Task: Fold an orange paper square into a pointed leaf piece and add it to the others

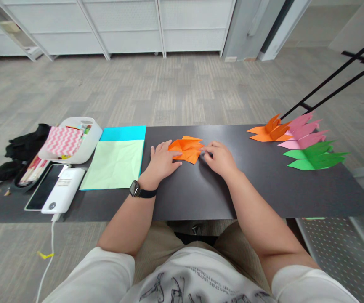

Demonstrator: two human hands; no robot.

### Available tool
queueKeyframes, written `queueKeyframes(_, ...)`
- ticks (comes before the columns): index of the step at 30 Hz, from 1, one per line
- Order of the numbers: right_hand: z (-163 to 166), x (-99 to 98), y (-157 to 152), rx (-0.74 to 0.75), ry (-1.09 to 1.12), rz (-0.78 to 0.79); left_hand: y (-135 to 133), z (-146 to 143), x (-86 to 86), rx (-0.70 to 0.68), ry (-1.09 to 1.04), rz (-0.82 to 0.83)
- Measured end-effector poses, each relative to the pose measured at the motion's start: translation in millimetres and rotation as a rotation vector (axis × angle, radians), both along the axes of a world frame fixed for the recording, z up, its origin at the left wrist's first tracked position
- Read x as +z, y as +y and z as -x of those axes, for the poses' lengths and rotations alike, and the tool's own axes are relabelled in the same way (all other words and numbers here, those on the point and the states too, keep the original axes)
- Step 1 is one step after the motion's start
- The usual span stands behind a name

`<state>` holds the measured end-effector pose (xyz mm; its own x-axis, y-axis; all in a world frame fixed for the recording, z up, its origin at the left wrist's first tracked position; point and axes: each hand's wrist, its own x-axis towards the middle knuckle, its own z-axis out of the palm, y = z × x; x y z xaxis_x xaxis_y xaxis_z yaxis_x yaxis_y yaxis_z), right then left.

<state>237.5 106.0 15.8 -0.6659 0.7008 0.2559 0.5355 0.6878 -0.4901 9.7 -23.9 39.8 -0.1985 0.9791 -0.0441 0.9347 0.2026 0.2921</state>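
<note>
- Worktop (200, 198): dark, 1. Everything noted below lies on it.
- Flat paper sheets, left of centre: 2, a pale green sheet (115, 164) lying on a cyan sheet (123, 133).
- Finished folded pieces at the far right: 3 colours in a row, orange piece (270, 130), pink piece (301, 132), green piece (314, 155), each overlapping the next. Cannot tell whether the pink and the green are single pieces.
- White basket (90, 143), far left: 1, paper packs inside.
- Orange sheet (186, 149): 1, part-folded, centre of the worktop between the hands.
- Left hand (161, 162): flat, fingers spread, pressing down the sheet's left side.
- Right hand (220, 158): fingers curled, pinching the sheet's right point.
- Judgement: the fold goes best with the left palm kept as anchor, edges matched before creasing, then one firm stroke outward from the centre.
- Phone (44, 187) and white power bank (62, 191): 1 each, side by side.
</note>
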Motion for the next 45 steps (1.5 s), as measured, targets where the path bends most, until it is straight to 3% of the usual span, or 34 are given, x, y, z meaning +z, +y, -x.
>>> queueKeyframes(3, 5, -2.7, -6, 0.148, 0.002, -0.017, 1, -8, -3.8, -0.006, 0.016, -0.025)
queueKeyframes(6, 7, -6.2, -9, 0.183, -0.064, -0.026, 2, -22, -6.4, -0.008, 0.024, -0.059)
queueKeyframes(11, 6, -13.2, -4, 0.081, -0.129, -0.023, 0, -43, -5.4, -0.042, 0.034, -0.132)
queueKeyframes(18, 1, -18.7, 3, -0.029, -0.115, -0.037, -10, -51, -2.9, -0.078, 0.079, -0.123)
queueKeyframes(25, 0, -13.5, 2, -0.095, -0.144, -0.014, -7, -49, -9.1, -0.026, 0.081, -0.129)
queueKeyframes(37, 0, -14.0, 2, -0.101, -0.15, 0.003, -11, -31, 7.1, 0.042, 0.158, 0.047)
queueKeyframes(41, 0, -15.4, 3, -0.112, -0.152, 0.01, -11, -27, 13.5, 0.041, 0.137, 0.007)
queueKeyframes(45, 0, -15.8, 5, -0.105, -0.15, 0.031, -4, -18, 15.7, 0.05, 0.084, -0.151)
